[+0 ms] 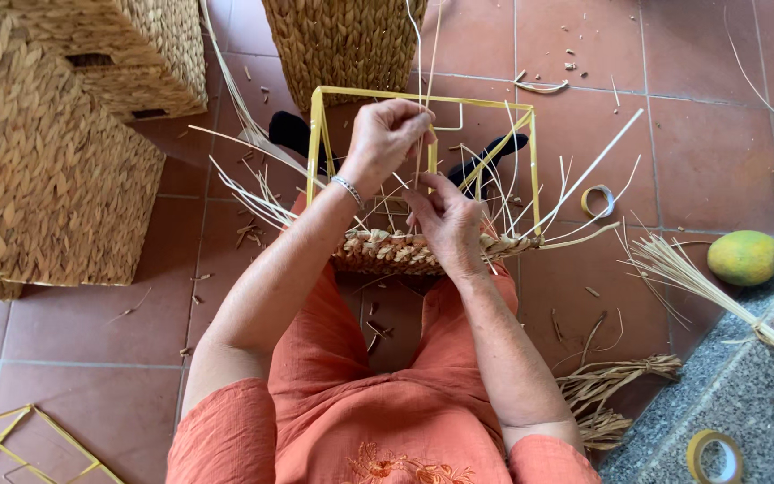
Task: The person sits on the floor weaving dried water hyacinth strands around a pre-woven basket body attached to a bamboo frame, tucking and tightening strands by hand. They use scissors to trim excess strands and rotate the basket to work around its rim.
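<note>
A yellow wire frame (423, 97) stands in front of my knees, with a band of woven straw (387, 253) along its near bottom edge. Thin pale reed strands (575, 179) stick up and out from the weave. My left hand (385, 136), a bracelet at the wrist, is raised inside the frame and pinches an upright strand. My right hand (448, 222) sits lower, fingers closed on strands just above the woven band.
Finished woven baskets (47, 170) stand at the left and one (344, 40) behind the frame. Two mangoes (743, 257) lie at the right by a stone ledge (745, 394). A tape roll (597, 201), another tape roll (712, 455), straw bundles (620, 376) and a second yellow frame (11, 448) lie on the tiled floor.
</note>
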`<action>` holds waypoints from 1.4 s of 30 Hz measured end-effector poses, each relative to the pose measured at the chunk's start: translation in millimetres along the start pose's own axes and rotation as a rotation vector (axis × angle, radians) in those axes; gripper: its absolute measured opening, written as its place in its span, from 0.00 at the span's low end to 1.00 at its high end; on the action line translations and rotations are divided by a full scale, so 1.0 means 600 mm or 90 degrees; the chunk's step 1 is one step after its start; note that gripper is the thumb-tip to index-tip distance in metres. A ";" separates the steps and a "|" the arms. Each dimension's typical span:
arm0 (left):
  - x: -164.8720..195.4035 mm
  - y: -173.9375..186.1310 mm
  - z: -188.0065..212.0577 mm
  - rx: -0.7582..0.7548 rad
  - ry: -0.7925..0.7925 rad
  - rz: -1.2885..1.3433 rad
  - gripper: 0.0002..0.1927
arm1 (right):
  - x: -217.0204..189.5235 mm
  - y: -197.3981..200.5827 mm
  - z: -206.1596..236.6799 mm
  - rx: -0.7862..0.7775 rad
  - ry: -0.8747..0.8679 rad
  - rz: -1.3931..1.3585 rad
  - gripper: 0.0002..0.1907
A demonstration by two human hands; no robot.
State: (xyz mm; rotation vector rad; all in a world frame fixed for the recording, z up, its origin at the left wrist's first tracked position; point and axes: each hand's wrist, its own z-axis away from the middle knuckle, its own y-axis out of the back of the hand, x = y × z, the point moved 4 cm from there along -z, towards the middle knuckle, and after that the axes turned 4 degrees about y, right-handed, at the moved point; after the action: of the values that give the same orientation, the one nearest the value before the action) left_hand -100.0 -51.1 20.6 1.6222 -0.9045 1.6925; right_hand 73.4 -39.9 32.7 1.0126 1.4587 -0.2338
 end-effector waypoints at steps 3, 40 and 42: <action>0.003 0.008 -0.034 -0.028 0.069 0.093 0.06 | 0.000 -0.005 -0.001 0.011 0.027 -0.017 0.16; 0.001 0.173 -0.106 -0.083 0.231 -0.245 0.08 | 0.383 0.102 0.722 -0.057 -0.901 0.288 0.26; -0.007 0.181 -0.111 -0.074 0.226 -0.231 0.09 | 0.379 0.107 0.712 -0.056 -0.826 0.397 0.31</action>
State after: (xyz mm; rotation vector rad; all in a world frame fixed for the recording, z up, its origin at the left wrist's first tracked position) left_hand -226.5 -59.0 9.3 1.2636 -0.4893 1.5694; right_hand 457.7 -194.3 -225.8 0.8859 -0.0328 -0.2800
